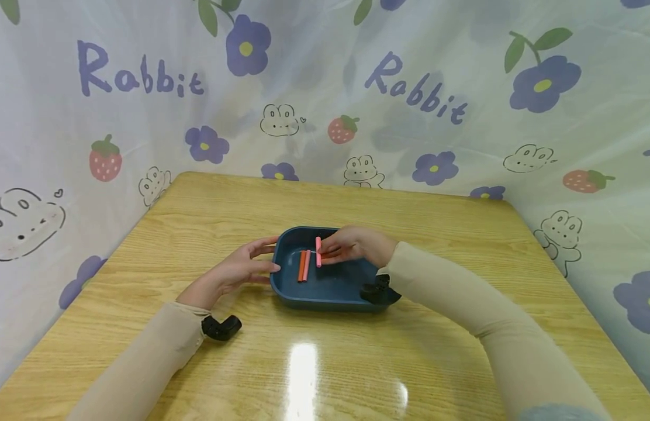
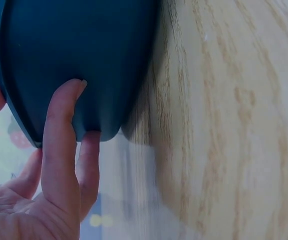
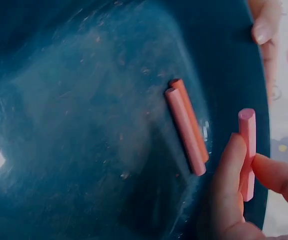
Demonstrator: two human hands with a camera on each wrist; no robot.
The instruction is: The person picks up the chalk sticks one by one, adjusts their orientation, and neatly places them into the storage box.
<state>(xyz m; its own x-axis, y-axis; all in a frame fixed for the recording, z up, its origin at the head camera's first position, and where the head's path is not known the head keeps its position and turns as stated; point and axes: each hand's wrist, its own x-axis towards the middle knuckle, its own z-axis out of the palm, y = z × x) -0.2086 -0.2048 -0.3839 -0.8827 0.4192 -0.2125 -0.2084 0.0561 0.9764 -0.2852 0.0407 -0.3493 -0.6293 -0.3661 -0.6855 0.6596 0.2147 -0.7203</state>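
Note:
A dark blue rectangular box [image 1: 325, 304] with rounded corners stands on the table. My left hand [image 1: 235, 272] is at its left end, with spread, nearly straight fingers resting against the outer wall [image 2: 98, 55]. My right hand [image 1: 359, 245] is over the inside of the box and pinches a pink stick [image 3: 247, 155], chalk-like in look, between thumb and finger. On the box floor, an orange-red stick [image 1: 301, 266] and another pink stick [image 1: 306, 266] lie side by side near the left end. The right hand and sleeve hide part of the box's right side.
The box stands on a wood-grain table [image 1: 241, 204], with tabletop on all sides of it. A white curtain [image 1: 314, 64] printed with rabbits, flowers and strawberries hangs behind and beside the table. A black wrist mount [image 1: 221, 328] protrudes at the left cuff.

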